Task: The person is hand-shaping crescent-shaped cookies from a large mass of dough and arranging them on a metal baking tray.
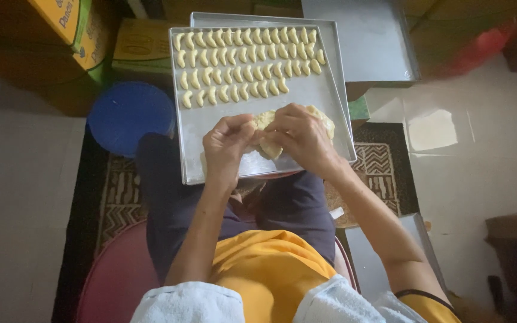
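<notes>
The person sits with a metal tray across the lap. Both hands meet over its near end on a lump of pale dough. The left hand pinches a bit of the dough between thumb and fingertips, fingers curled together. The right hand cups the lump from the other side, fingers bent and close, thumb pressed into it. The far half of the tray holds four rows of small crescent pieces, set side by side, apart from the hands.

The dough looks soft, light and slightly greasy; it likely tears and dents at a light squeeze, so small bits are best pinched off at the edge with the fingertips. The shaped crescents look fragile.

A second tray lies beyond, a blue lid to the left, a patterned rug beneath.
</notes>
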